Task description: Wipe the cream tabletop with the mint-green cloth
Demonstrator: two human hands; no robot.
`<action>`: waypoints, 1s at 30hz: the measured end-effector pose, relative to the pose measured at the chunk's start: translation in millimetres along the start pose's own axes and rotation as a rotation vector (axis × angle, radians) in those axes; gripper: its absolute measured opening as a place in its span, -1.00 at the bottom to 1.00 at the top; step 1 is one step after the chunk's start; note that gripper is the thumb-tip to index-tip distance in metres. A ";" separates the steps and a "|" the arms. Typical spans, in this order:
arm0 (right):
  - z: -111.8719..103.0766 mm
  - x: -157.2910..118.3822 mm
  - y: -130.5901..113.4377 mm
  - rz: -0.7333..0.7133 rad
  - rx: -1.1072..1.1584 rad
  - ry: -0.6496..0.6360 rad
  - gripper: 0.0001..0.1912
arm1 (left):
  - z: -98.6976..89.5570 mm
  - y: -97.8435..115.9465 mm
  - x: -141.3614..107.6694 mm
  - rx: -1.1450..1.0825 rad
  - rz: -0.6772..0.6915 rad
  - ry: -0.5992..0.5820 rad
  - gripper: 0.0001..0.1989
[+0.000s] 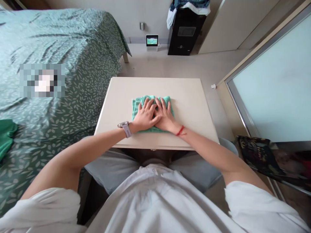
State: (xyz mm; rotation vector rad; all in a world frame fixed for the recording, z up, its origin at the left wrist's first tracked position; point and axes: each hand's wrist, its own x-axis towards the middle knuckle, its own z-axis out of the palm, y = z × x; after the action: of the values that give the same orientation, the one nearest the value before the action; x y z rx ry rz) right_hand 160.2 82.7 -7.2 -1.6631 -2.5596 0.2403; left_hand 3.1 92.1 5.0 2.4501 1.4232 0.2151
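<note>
A folded green cloth, towel-like in texture, lies on the pale tabletop in front of me. My left hand rests on its left half, palm down with the fingers spread. On the cloth's right half my right hand lies flat too, fingers apart. The two hands touch at the thumbs, and the left thumb crosses over the right hand. Both hands hide much of the cloth's middle. A watch circles my left wrist, and a red string bracelet my right.
A bed with a green leaf-patterned sheet stands at the left, with a green garment on it. Beyond the table, a small screen and a black cabinet topped with clothes stand by the wall. A frosted panel is at the right.
</note>
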 end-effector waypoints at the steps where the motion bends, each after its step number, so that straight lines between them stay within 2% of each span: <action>1: 2.7 -17.9 -2.9 -0.013 -0.006 0.005 -0.21 | 4.5 8.9 -13.4 0.001 0.017 -0.013 -0.20; 4: 11.8 -68.1 -9.2 -0.025 -0.033 0.018 -0.22 | 19.0 32.8 -48.9 -0.010 0.088 -0.047 0.00; 7: 19.2 -103.3 -10.4 -0.028 -0.055 0.049 -0.23 | 30.8 50.4 -70.6 -0.036 0.164 -0.076 0.26; 9: 20.5 -112.5 -7.4 -0.048 -0.053 0.056 -0.22 | 35.1 56.9 -73.4 -0.046 0.193 -0.081 0.36; 11: 18.3 -108.6 -0.7 -0.058 -0.044 0.034 -0.19 | 36.2 58.2 -65.6 -0.050 0.195 -0.077 0.38; 15: 7.2 -67.0 23.5 -0.008 -0.027 -0.019 -0.24 | 30.2 45.9 -20.9 -0.044 0.149 -0.058 0.24; 24: -5.5 87.3 103.3 0.090 0.054 0.019 -0.25 | 0.5 -11.7 131.3 -0.030 0.099 0.039 -0.15; 27: -10.2 122.7 120.9 0.082 0.092 0.048 -0.30 | -5.7 -23.4 165.1 -0.026 0.067 0.095 -0.30; 30: -16.5 142.1 128.6 0.114 0.078 0.034 -0.31 | -8.0 -30.4 185.0 -0.034 0.049 0.135 -0.37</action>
State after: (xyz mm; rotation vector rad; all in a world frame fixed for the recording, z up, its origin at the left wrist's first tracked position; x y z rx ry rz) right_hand 220.5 265.2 -16.0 -1.7709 -2.4016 0.3132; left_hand 68.1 268.1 -1.2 2.4857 1.4018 0.4192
